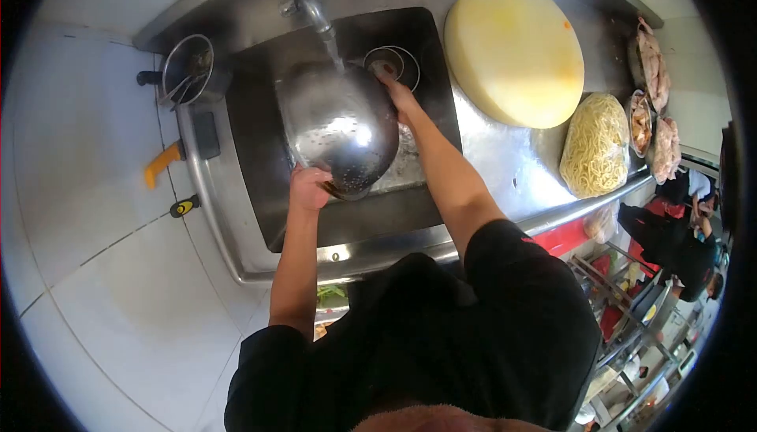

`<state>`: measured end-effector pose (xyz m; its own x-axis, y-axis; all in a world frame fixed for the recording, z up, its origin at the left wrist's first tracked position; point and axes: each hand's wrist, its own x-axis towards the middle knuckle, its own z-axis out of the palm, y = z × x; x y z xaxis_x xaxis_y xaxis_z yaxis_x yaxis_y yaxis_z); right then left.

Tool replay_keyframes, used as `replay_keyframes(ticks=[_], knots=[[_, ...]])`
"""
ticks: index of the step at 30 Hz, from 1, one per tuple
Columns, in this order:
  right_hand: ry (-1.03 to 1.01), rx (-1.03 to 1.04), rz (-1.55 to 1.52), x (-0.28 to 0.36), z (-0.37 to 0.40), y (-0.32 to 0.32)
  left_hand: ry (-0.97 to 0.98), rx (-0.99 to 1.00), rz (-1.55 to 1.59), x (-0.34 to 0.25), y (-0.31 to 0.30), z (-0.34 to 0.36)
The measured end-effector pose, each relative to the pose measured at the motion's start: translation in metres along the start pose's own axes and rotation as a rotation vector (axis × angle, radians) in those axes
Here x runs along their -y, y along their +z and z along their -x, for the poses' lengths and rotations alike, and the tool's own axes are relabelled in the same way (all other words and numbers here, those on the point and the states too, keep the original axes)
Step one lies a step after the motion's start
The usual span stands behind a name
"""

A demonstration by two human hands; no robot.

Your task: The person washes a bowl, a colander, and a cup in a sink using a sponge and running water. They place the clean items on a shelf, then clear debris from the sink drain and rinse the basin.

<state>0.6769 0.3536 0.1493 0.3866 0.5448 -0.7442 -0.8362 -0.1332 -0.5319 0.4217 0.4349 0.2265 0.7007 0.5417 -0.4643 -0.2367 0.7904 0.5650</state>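
Note:
Over the sink (260, 203) I hold a large shiny metal bowl (339, 121) tilted, its rounded outside turned up toward me. Small dark specks, drops or holes, show near its lower edge. My left hand (310, 188) is closed on the near rim. On the far right side, my right hand (398, 97) grips the rim, with some fingers hidden behind it. Water runs from the faucet (314, 14) onto the far side of the bowl. A round metal container (410, 69) stands in the sink just beyond my right hand.
A thick round yellowish cutting board (514, 50) lies right of the sink. Beside it are a bag of noodles (597, 144) and raw meat (653, 65). A metal pot (188, 69) with utensils and an orange-handled tool (163, 165) are at left. Other people (682, 235) stand far right.

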Motion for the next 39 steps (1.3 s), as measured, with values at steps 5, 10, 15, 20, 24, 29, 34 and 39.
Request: replay_keyframes(ticks=[5, 10, 15, 20, 24, 29, 34, 39], knots=[[-0.465, -0.016, 0.489, 0.012, 0.035, 0.072, 0.06, 0.083, -0.89, 0.009, 0.05, -0.068], [-0.431, -0.405, 0.495, -0.028, 0.056, 0.021, 0.035, 0.263, -1.462, 0.073, 0.045, -0.071], [-0.273, -0.263, 0.223, -0.003, 0.063, -0.073, 0.731, -0.321, -1.578, 0.021, 0.003, 0.003], [-0.291, -0.277, 0.716, 0.026, 0.106, -0.02, -0.175, -0.404, -0.057, 0.032, -0.092, 0.021], [-0.653, -0.562, 1.431, 0.046, 0.099, 0.03, -0.203, -0.459, 0.156, 0.043, -0.106, 0.042], [-0.854, 0.147, 1.394, 0.035, 0.1, 0.138, -0.104, -0.58, 0.018, 0.061, -0.124, 0.053], [-1.569, 0.287, 1.585, 0.052, 0.052, 0.319, -0.137, -0.591, -0.052, 0.073, -0.135, 0.053], [-1.467, 0.332, 2.084, 0.023, -0.11, 0.402, -0.146, -0.641, -0.004, 0.052, -0.113, 0.061]])
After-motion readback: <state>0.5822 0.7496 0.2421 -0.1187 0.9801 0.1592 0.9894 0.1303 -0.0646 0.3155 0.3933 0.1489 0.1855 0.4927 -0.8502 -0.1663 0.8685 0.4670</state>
